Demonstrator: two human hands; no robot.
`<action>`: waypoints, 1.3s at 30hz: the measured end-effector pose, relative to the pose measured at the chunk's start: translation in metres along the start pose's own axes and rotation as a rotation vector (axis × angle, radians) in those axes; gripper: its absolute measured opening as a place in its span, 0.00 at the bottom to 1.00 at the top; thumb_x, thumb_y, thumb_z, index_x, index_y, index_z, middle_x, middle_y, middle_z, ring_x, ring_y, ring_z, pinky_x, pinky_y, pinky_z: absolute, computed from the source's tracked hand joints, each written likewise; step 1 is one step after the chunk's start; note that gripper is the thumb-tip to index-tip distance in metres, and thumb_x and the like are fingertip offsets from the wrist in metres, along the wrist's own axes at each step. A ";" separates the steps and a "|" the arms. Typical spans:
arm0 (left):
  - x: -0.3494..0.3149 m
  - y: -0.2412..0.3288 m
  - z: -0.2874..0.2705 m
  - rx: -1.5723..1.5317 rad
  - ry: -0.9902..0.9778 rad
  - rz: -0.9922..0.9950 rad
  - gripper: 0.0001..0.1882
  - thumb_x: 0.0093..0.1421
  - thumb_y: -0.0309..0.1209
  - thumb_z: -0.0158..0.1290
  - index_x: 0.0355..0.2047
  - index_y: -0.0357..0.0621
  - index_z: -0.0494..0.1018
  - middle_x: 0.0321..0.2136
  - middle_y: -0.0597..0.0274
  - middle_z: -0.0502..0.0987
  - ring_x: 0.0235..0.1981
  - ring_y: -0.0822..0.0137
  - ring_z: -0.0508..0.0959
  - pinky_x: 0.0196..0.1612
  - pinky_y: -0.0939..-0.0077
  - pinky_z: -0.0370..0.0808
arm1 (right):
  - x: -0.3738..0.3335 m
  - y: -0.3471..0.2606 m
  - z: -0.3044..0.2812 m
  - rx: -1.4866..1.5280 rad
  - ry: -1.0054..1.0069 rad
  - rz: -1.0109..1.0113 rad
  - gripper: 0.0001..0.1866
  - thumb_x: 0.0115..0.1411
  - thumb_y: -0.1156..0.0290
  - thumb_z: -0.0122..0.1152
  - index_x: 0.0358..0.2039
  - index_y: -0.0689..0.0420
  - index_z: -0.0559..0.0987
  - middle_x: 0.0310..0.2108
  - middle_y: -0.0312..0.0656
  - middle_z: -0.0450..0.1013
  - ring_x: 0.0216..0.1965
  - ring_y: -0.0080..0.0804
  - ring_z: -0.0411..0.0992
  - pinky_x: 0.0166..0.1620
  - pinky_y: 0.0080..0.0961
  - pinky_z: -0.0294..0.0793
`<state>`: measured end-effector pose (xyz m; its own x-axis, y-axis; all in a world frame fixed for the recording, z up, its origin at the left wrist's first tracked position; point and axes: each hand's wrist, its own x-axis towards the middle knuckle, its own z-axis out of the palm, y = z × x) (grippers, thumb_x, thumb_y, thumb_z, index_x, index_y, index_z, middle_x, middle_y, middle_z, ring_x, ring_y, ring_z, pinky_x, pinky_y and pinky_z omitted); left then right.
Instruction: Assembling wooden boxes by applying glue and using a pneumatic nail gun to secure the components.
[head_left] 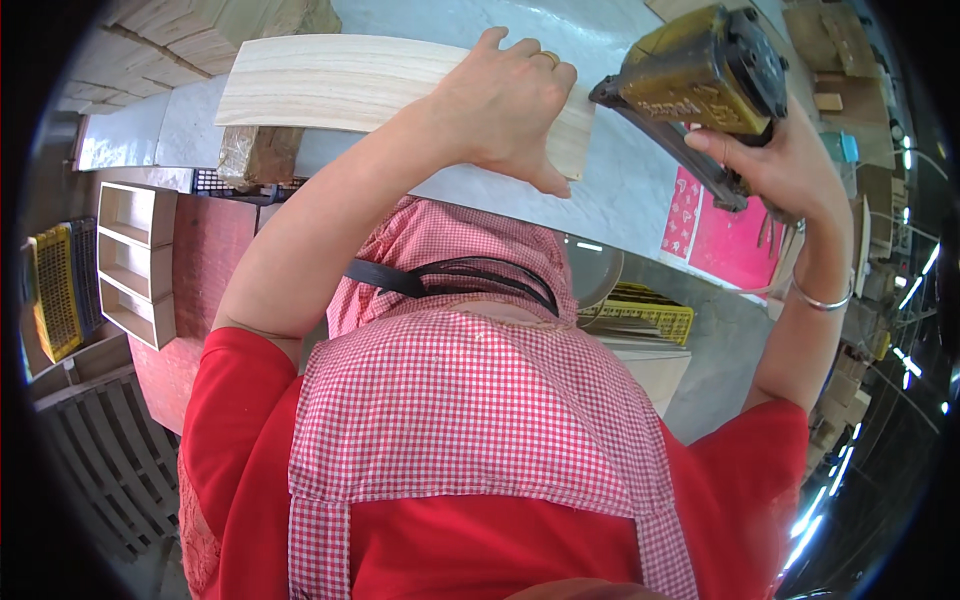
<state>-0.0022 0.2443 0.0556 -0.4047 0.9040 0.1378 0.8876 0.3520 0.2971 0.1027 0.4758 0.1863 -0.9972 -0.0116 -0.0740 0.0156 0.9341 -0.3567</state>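
Observation:
A pale wooden board [335, 80] lies across the work table [615, 190], its left part over a tape-wrapped block [258, 155]. My left hand [512, 108] spans the board near its right end, thumb at the near edge and fingers over the far edge. To the right, my right hand [785, 165] is wrapped around a yellow and black nail gun [695, 80], raised above the table. The gun's nose points left, close to the board's right end. Its handle is mostly hidden by my hand.
A light wooden box with three compartments [137, 265] stands at the left on a red surface [205, 280]. Stacked wooden pieces [170, 45] fill the far left. A pink sheet [735, 240] lies at the table's near right. Below the table edge sits a yellow crate [645, 312].

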 end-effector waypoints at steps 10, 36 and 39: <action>-0.004 -0.011 0.002 0.045 0.069 0.110 0.52 0.38 0.62 0.67 0.53 0.32 0.69 0.45 0.44 0.77 0.53 0.48 0.74 0.61 0.53 0.65 | -0.010 -0.013 -0.002 -0.003 -0.043 0.252 0.29 0.53 0.58 0.74 0.49 0.63 0.75 0.35 0.43 0.79 0.35 0.26 0.75 0.42 0.27 0.75; 0.014 0.012 -0.144 -0.891 0.090 0.048 0.06 0.60 0.21 0.60 0.37 0.36 0.75 0.31 0.74 0.72 0.34 0.82 0.70 0.37 0.85 0.68 | -0.180 0.180 0.145 -0.439 0.551 0.778 0.32 0.56 0.64 0.68 0.61 0.57 0.71 0.49 0.55 0.72 0.50 0.52 0.73 0.52 0.44 0.72; 0.015 0.029 -0.122 -0.972 0.221 0.028 0.07 0.59 0.20 0.60 0.37 0.35 0.76 0.32 0.73 0.73 0.34 0.81 0.71 0.37 0.84 0.69 | -0.137 0.096 0.085 -0.006 0.951 0.226 0.29 0.57 0.67 0.68 0.58 0.60 0.74 0.54 0.53 0.70 0.52 0.50 0.70 0.53 0.39 0.70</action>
<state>-0.0094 0.2383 0.1819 -0.5057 0.8087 0.3004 0.3721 -0.1097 0.9217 0.2467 0.5366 0.0826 -0.6137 0.4583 0.6429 0.2156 0.8806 -0.4219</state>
